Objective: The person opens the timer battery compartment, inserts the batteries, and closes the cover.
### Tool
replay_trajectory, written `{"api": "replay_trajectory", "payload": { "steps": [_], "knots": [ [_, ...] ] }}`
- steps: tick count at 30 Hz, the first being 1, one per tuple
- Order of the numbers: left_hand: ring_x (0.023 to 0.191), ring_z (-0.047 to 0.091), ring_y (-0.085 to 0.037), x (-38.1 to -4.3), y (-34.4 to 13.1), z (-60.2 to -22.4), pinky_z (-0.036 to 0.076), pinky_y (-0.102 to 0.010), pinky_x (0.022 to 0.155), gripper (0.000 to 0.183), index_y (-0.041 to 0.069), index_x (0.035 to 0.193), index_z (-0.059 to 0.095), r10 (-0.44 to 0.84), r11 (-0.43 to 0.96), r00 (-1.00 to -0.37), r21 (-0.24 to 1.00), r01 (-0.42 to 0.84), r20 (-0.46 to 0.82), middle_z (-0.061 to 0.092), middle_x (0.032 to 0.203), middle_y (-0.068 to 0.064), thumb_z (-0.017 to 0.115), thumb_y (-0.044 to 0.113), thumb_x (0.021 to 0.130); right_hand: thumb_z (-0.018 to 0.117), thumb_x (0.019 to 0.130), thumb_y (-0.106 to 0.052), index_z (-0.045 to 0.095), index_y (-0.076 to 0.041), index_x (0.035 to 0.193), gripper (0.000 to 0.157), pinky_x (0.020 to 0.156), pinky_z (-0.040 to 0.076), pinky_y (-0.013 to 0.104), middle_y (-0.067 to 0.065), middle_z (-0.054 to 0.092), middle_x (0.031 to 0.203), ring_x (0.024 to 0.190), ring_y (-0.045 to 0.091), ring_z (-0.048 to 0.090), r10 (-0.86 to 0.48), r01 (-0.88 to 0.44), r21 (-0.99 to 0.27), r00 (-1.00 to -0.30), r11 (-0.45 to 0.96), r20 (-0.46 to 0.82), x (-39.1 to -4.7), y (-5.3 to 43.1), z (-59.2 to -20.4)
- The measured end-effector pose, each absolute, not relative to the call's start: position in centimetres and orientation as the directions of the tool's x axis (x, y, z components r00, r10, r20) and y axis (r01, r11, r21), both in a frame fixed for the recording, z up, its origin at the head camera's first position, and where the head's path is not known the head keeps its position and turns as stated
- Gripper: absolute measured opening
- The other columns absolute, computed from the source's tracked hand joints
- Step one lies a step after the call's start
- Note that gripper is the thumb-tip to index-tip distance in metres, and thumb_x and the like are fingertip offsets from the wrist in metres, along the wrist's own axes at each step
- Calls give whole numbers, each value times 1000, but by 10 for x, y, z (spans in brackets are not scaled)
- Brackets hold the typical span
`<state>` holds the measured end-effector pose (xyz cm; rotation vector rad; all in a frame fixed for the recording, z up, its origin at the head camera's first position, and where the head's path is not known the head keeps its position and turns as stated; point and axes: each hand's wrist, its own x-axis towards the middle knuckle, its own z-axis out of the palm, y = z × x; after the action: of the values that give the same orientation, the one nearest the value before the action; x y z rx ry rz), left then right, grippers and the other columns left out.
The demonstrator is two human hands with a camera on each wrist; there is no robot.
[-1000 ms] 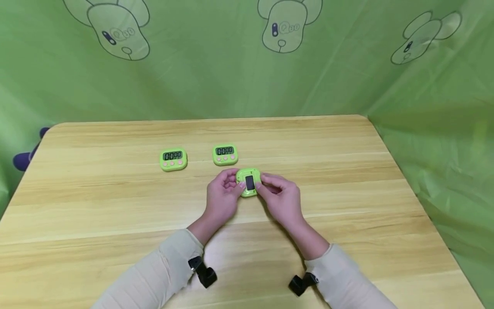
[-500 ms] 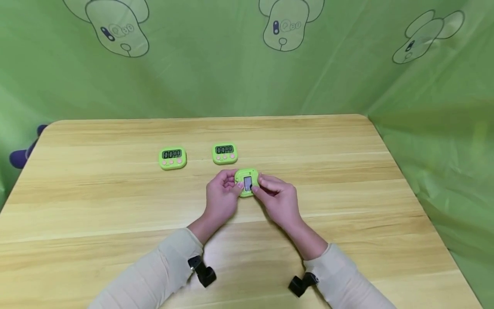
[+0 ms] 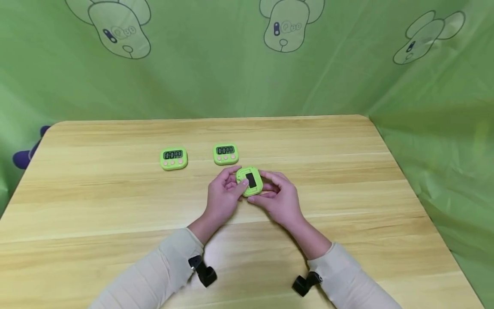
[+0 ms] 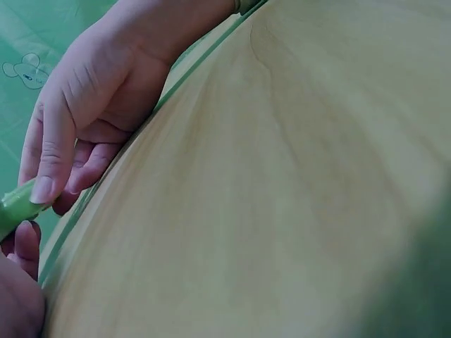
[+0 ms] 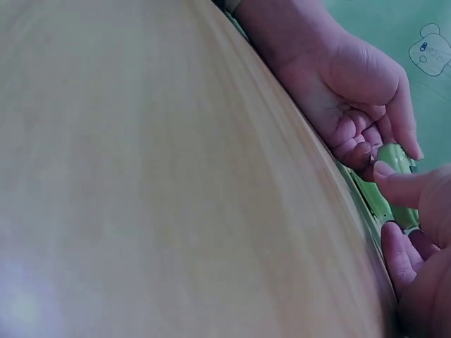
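Observation:
A light-green digital timer (image 3: 242, 172) is held between the two hands, its back with a dark rectangle facing up. My left hand (image 3: 223, 198) grips its left side, thumb lying across the back. From the other side my right hand (image 3: 284, 201) holds it, the forefinger at the upper right edge and the thumb at the lower edge. The right wrist view shows the timer (image 5: 403, 201) edge-on between both hands' fingers. At the left border of the left wrist view, part of the timer (image 4: 17, 210) shows under the right thumb. Its display side is hidden.
Two matching green timers lie face up beyond the hands: a left one (image 3: 173, 159) and one nearer the middle (image 3: 226, 154), both with pink buttons and zeros on the display. The wooden table (image 3: 347, 180) ends at a green curtain (image 3: 216, 86) behind and at right.
The right thumb has moved off the timer's back to its lower edge. The held timer has turned slightly, and its rectangle looks dark again after a bright reflection. The two timers beyond stay put.

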<state>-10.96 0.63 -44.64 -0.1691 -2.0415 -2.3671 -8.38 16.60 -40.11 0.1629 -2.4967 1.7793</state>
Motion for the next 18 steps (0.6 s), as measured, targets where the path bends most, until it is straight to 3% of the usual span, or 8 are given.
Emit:
{"api": "replay_trajectory", "payload": {
  "steps": [5,8,10,14,18],
  "knots": [
    [88,58,-20,-110,6,-447,51,-23,72,37,-1,128,62,77,-101,-986,985,140,148,62,102,-11,69,3,92,83,70,15,64,12,120,54,78,58,32,23,61,115,93,38,68,1,-165,-966,-986,201,169,-87,176,-423],
    [100,56,-27,-109,6,-449,48,-24,75,37,-2,128,62,90,-65,-973,976,209,214,57,112,-14,67,3,91,76,84,8,67,9,116,34,77,59,32,21,67,111,90,31,70,28,-152,-974,-987,166,158,-89,185,-434],
    [105,55,-33,-109,7,-450,52,-31,78,43,-5,129,59,118,-67,-956,963,262,269,55,118,-19,69,-1,88,67,95,-2,68,8,113,21,73,60,32,21,69,104,83,28,70,34,-127,-978,-990,166,134,-88,188,-434],
    [99,59,-33,-109,10,-452,57,-43,75,58,-8,135,53,181,-13,-915,931,365,361,55,120,-21,76,-7,82,51,106,-18,67,9,111,31,66,60,35,24,69,92,74,29,67,12,-51,-993,-999,109,53,-89,192,-430],
    [88,63,-23,-109,13,-453,58,-32,72,58,-8,136,53,182,83,-897,903,423,403,61,110,-15,76,-7,83,50,107,-20,68,8,116,34,67,59,34,22,69,99,72,27,66,23,18,-986,-1000,166,-14,-91,195,-424]
  ]
}}
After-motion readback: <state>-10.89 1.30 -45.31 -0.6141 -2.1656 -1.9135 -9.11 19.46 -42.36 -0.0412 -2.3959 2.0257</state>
